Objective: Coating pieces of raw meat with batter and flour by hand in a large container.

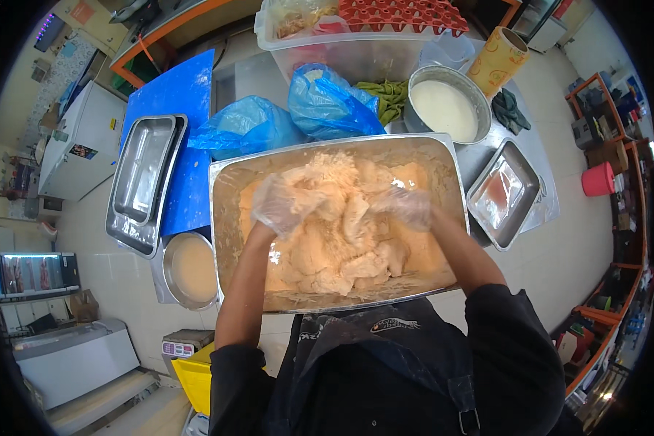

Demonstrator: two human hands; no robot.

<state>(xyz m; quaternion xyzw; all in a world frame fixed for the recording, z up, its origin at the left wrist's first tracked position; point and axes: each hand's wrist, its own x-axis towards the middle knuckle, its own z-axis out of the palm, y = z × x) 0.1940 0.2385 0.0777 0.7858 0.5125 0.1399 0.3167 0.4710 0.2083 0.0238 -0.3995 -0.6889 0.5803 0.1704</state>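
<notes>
A large deep metal tray (pixel 334 304) holds pale orange flour (pixel 429 251) and several flour-coated pieces (pixel 374 265) that look like raw chicken. Inside it, on the left, my left hand (pixel 280 206) wears a clear plastic glove and touches the coated pieces. My right hand (pixel 407 206), gloved the same way, is among the pieces on the right. Motion smears both hands, so their fingers cannot be made out. More coated pieces and loose flour are heaped between and beyond the hands.
Blue plastic bags (pixel 330 102) stand behind the tray, beside a round pan of white powder (pixel 443 109). Right of it lies a small metal tray (pixel 505 192). On the left are stacked metal trays (pixel 144 182) and a round pan of cloudy liquid (pixel 190 269). A plastic bin (pixel 356 54) stands behind.
</notes>
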